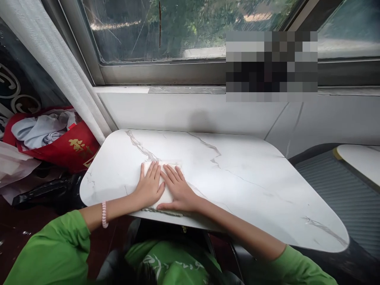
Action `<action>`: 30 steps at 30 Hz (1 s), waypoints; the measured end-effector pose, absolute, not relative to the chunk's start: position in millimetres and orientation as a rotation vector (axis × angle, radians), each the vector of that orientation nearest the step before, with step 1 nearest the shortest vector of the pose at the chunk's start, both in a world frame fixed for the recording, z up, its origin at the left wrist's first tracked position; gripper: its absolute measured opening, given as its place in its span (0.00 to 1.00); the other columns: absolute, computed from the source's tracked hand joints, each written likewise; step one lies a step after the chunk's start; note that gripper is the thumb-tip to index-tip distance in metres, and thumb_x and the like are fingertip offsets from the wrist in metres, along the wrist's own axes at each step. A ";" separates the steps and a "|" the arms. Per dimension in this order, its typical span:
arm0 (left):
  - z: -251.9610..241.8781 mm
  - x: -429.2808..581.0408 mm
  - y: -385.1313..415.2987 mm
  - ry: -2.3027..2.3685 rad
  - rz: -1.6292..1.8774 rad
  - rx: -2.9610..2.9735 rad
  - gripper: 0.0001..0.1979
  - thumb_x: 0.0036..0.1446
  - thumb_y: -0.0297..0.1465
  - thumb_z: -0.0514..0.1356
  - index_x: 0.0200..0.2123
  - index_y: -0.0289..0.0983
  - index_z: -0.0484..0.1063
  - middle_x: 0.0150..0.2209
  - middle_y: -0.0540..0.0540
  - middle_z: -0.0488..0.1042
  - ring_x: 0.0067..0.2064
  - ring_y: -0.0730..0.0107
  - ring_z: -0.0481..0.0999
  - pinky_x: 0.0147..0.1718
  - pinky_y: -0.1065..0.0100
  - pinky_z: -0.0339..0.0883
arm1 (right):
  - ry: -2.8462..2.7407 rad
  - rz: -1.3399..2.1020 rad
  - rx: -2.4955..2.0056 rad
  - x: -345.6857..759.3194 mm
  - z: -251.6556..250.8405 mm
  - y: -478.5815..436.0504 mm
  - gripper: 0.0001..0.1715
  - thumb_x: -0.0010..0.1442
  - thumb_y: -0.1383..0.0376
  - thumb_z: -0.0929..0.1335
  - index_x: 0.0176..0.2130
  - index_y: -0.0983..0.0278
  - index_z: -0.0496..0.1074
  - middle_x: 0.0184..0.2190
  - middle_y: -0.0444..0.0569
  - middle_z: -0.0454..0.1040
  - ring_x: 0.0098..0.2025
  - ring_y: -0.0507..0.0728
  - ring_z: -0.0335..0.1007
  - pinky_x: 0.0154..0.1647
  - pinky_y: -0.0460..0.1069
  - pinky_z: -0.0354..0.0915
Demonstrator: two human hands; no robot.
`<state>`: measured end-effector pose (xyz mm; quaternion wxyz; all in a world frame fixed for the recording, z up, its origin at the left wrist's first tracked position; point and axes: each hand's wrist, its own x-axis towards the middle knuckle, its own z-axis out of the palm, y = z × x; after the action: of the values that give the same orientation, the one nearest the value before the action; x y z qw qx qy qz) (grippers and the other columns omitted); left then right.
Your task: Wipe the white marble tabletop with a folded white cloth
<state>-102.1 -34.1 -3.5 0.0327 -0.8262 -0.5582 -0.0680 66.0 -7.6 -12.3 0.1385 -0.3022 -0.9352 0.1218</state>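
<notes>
A white cloth (168,194) is partly covered at the near edge of the counter (252,170) by the left hand (149,190) and right hand (179,194), both spread flat. At left, pale fabric (38,128) is contained in a red bag (63,149).

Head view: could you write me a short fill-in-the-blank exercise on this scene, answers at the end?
1. The left hand and the right hand ____ lie on the white cloth.
2. The pink bracelet circles the ____ forearm.
3. The bag beside the table is ____ with gold marks.
4. The sleeves are ____.

Missing words: both; left; red; green.
</notes>
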 end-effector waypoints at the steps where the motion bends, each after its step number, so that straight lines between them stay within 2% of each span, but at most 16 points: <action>1: -3.3 -104.2 -24.4 -1.703 -0.207 -2.571 0.29 0.65 0.36 0.42 0.63 0.24 0.50 0.66 0.34 0.48 0.67 0.55 0.42 0.63 0.44 0.33 | -2.698 0.359 -0.892 65.5 -12.2 -0.6 0.64 0.50 0.33 0.59 0.65 0.77 0.44 0.66 0.68 0.39 0.68 0.68 0.28 0.65 0.67 0.31; 9: -2.3 -111.1 90.7 -1.678 -0.294 -2.694 0.29 0.63 0.38 0.45 0.63 0.29 0.53 0.65 0.38 0.52 0.66 0.60 0.47 0.64 0.50 0.33 | -2.619 0.335 -1.061 60.4 -17.5 96.7 0.66 0.49 0.30 0.56 0.65 0.77 0.45 0.66 0.67 0.41 0.68 0.66 0.30 0.66 0.63 0.28; 17: -5.2 -99.7 177.0 -1.686 -0.444 -2.682 0.25 0.61 0.37 0.49 0.60 0.33 0.58 0.62 0.41 0.60 0.64 0.64 0.53 0.64 0.55 0.35 | -2.508 0.334 -1.217 66.9 -26.9 178.7 0.67 0.45 0.29 0.59 0.66 0.70 0.46 0.67 0.62 0.42 0.68 0.65 0.32 0.66 0.61 0.31; 23: -6.5 -93.8 184.8 -1.705 -0.434 -2.637 0.24 0.62 0.36 0.49 0.59 0.35 0.58 0.62 0.42 0.59 0.64 0.65 0.53 0.64 0.55 0.35 | -2.516 0.319 -1.259 68.9 -27.1 185.1 0.66 0.46 0.29 0.58 0.66 0.70 0.44 0.67 0.62 0.39 0.68 0.65 0.30 0.66 0.61 0.30; 30: -6.2 -76.0 128.9 -1.682 -0.368 -2.641 0.26 0.64 0.37 0.46 0.61 0.31 0.56 0.64 0.39 0.56 0.65 0.63 0.51 0.64 0.52 0.35 | -2.567 0.311 -1.203 89.1 -21.2 129.2 0.66 0.47 0.29 0.57 0.67 0.70 0.42 0.67 0.63 0.39 0.68 0.67 0.30 0.65 0.63 0.30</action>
<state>-76.0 128.9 -6.2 -0.0055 -0.8376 -0.5336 -0.1169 89.1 129.2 -21.2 0.1443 -0.4175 -0.8906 0.1080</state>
